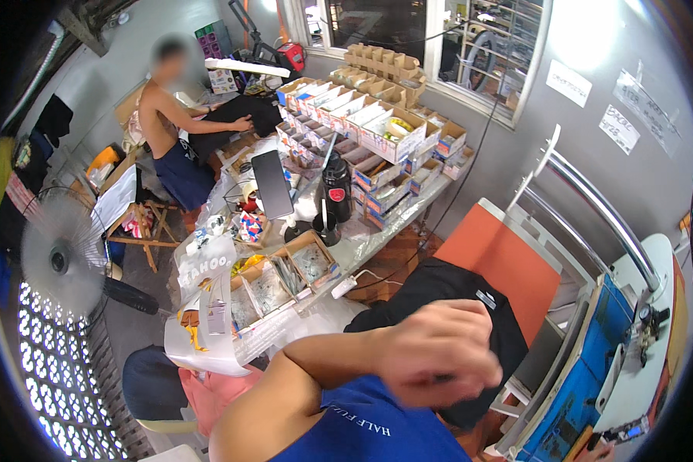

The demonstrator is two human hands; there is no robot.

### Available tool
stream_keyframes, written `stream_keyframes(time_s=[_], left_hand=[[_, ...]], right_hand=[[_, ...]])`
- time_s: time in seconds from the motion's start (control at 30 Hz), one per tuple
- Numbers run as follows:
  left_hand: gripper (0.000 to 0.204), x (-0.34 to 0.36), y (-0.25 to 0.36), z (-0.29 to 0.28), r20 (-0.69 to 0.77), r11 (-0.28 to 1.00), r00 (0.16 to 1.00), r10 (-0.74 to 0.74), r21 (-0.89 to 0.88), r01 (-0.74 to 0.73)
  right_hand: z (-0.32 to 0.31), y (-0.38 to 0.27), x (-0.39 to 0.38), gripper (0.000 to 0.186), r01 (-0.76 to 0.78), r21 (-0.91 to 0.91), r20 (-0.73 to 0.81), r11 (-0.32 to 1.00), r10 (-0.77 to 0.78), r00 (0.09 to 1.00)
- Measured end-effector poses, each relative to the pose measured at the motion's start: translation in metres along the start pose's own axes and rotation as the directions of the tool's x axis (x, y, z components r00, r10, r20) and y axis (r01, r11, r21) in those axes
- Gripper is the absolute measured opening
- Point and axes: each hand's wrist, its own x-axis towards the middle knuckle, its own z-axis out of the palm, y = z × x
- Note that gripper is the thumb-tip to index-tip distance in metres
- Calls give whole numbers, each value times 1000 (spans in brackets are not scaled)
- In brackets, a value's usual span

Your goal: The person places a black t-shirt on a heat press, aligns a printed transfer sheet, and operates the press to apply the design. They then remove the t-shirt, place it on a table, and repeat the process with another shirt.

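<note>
My left hand (439, 354) is raised in front of my chest, with the forearm crossing from the left. Its fingers are curled in and slightly blurred; whether they hold anything is hidden. Behind the hand, a black garment (439, 285) lies partly over an orange board (481, 242), apart from the hand as far as I can see. At the lower right rim a small skin-coloured patch may be part of my right hand (604, 453); its fingers cannot be made out. Near it is a white-framed machine with a blue panel (573, 389) and a small gauge.
A cluttered table (392, 231) holds stacked cardboard boxes (392, 138), a black flask (336, 185), a dark cup (325, 229) and a divided box (281, 281). A fan (59, 258) stands left. Another person (165, 115) sits at the back, handling dark cloth (242, 115).
</note>
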Motion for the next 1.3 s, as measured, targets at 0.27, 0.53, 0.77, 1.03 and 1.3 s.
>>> stream_keyframes(time_s=[0.27,0.53,0.77,1.03,1.3], left_hand=[[6,30,38,46,12,691,944,331,-684,-234],[9,27,73,80,-59,735,982,180,-655,-174],[26,-43,83,52,-9,937,976,-220,-282,208],[10,-268,77,-49,-328,367,732,-596,700,613],[24,-320,171,-296,-887,-671,89,-453,405,620]], right_hand=[[38,51,-29,55,34,-149,494,988,45,869],[20,14,-30,48,-80,-99,466,992,117,877],[-18,-25,-51,55,23,-123,424,992,31,905],[-136,-92,-66,51,39,37,434,999,-51,899],[-159,-184,-33,105,244,37,30,969,-245,969]])
